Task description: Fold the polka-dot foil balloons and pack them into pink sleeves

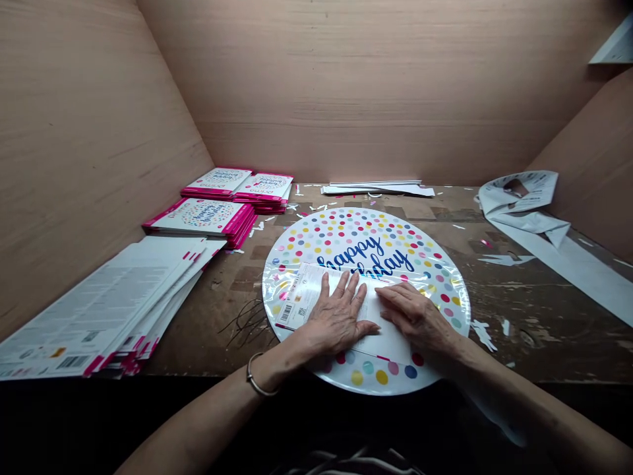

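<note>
Lying open-fingered, the left hand [339,320] pressed printed card [388,344] onto a dotted disc [346,227]; the right hand [418,316] touched it, grip unclear; stacked packs [200,216] hid their contents.

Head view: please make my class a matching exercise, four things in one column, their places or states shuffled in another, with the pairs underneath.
Things:
1. Left hand
2. Dotted disc
3. Pink-edged packs
4. Twisted paper strip

Places or states:
A. on the table's left side
B. beneath the printed card
C. on the table's right side
D. fingers spread over the printed card

Pairs: 1-D, 2-B, 3-A, 4-C
</note>
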`<state>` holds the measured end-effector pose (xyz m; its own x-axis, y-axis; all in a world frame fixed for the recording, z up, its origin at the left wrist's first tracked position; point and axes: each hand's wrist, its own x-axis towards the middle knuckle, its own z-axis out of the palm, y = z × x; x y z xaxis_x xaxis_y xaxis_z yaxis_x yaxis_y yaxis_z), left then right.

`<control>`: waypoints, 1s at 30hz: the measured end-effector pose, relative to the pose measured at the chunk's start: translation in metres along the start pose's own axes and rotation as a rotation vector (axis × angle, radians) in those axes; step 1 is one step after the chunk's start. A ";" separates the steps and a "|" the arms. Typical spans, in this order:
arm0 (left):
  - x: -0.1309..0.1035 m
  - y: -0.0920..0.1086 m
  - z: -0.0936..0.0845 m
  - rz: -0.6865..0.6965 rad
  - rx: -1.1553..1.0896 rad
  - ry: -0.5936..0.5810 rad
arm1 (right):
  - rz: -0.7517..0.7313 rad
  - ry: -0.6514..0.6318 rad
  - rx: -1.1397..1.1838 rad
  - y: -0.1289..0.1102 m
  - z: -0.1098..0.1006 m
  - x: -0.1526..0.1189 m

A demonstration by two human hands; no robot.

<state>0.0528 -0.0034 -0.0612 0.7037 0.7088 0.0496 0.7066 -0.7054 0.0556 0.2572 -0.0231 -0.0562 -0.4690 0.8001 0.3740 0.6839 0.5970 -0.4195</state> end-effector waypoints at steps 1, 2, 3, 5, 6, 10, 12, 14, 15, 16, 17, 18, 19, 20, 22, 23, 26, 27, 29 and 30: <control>0.000 0.000 -0.001 -0.002 -0.003 -0.004 | -0.006 -0.001 0.005 0.000 0.001 0.000; 0.000 0.000 -0.002 -0.004 -0.007 -0.009 | -0.012 0.003 0.010 -0.001 0.001 0.000; 0.001 0.001 -0.003 -0.008 -0.010 -0.013 | -0.014 0.008 0.017 -0.001 0.002 -0.001; 0.001 0.001 -0.004 -0.015 -0.011 -0.022 | -0.012 0.013 0.033 -0.002 0.003 -0.001; 0.001 0.002 -0.004 -0.019 -0.009 -0.023 | -0.009 0.015 0.043 -0.002 0.004 -0.002; 0.001 0.002 -0.002 -0.024 -0.005 -0.006 | 0.007 0.016 0.068 -0.003 0.005 -0.002; 0.001 0.002 -0.001 -0.025 -0.009 0.005 | 0.028 0.009 0.070 -0.003 0.005 0.000; 0.002 0.002 0.000 -0.031 -0.017 0.015 | 0.057 -0.003 0.070 -0.003 0.005 0.002; 0.002 0.002 0.000 -0.032 -0.023 0.018 | 0.075 -0.008 0.069 -0.004 0.005 0.003; 0.002 0.002 0.000 -0.033 -0.029 0.017 | 0.093 -0.014 0.071 -0.004 0.005 0.003; 0.002 0.002 0.000 -0.032 -0.035 0.013 | 0.107 -0.022 0.074 -0.004 0.005 0.004; 0.001 0.002 0.000 -0.033 -0.039 0.008 | 0.113 -0.030 0.079 -0.004 0.006 0.004; 0.001 0.002 0.000 -0.032 -0.042 0.004 | 0.117 -0.034 0.083 -0.004 0.007 0.003; 0.001 0.002 0.000 -0.033 -0.044 0.004 | 0.120 -0.028 0.086 -0.004 0.008 0.003; 0.000 0.001 0.000 -0.037 -0.044 0.012 | 0.122 0.011 0.080 -0.004 0.009 0.001; 0.000 0.001 0.001 -0.038 -0.045 0.016 | 0.119 0.030 0.077 -0.004 0.010 0.000; 0.000 0.001 0.002 -0.033 -0.045 0.024 | 0.088 0.035 0.076 -0.005 0.010 -0.001; 0.000 0.001 0.003 -0.029 -0.044 0.028 | 0.075 0.028 0.076 -0.005 0.010 -0.001; 0.001 0.001 0.003 -0.025 -0.042 0.038 | 0.056 0.017 0.070 -0.006 0.010 -0.001; 0.001 0.001 0.003 -0.023 -0.042 0.040 | 0.048 0.010 0.067 -0.007 0.010 -0.001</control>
<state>0.0539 -0.0034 -0.0644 0.6829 0.7252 0.0879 0.7184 -0.6885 0.0991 0.2475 -0.0270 -0.0615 -0.4310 0.8273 0.3603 0.6661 0.5610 -0.4915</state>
